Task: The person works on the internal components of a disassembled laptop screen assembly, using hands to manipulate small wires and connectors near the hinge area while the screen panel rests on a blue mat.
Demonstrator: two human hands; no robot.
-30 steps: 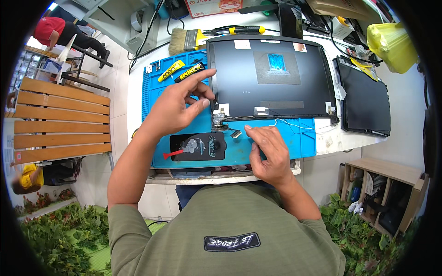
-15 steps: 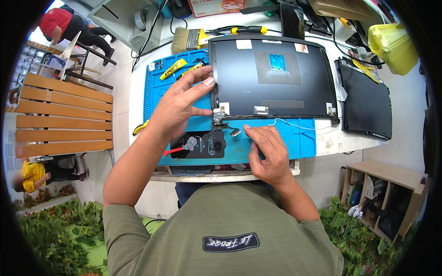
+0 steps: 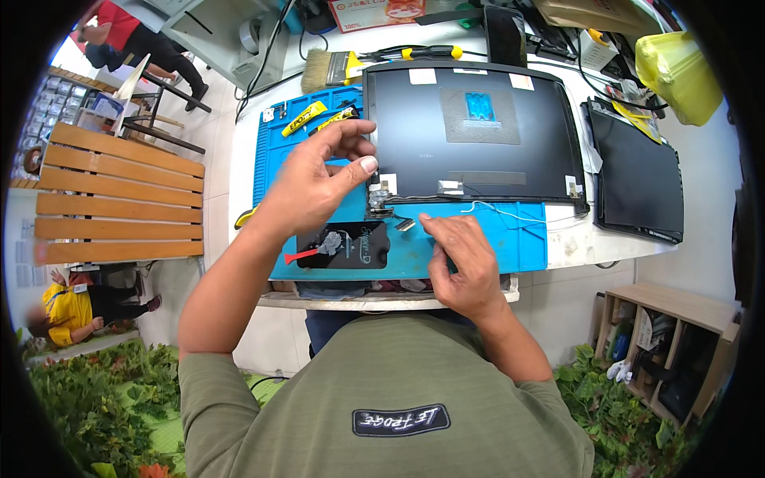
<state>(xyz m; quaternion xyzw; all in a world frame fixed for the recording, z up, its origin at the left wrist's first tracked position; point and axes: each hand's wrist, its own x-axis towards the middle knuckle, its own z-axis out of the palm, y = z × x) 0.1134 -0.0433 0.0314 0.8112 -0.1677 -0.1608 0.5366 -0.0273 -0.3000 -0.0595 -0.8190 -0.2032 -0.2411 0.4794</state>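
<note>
A dark laptop lid panel (image 3: 406, 127) lies on a blue work mat (image 3: 470, 259), with a metal hinge (image 3: 378, 196) at its lower left corner. My left hand (image 3: 319, 179) is at the panel's left edge, thumb and forefinger spread apart; whether they touch it I cannot tell. Below the hinge, a short cable with a flat connector (image 3: 406, 225) sticks out. My right hand (image 3: 464, 259) hovers just right of that connector, forefinger extended and thumb apart from it. On a black rectangular plate (image 3: 368, 247) near my left forearm sit a grey paste blob (image 3: 331, 242) and a red spatula (image 3: 301, 256).
A yellow tube (image 3: 304, 119), a wide brush (image 3: 325, 70) and yellow-black pliers (image 3: 430, 52) lie beyond the panel's left side. Another dark panel (image 3: 637, 175) rests at the right, below a yellow plastic bag (image 3: 673, 76). A thin white wire (image 3: 510, 215) crosses the mat.
My left thumb has moved down along the panel's edge, and my little finger no longer stretches toward the hinge. My right hand stays nearly where it was beside the connector.
</note>
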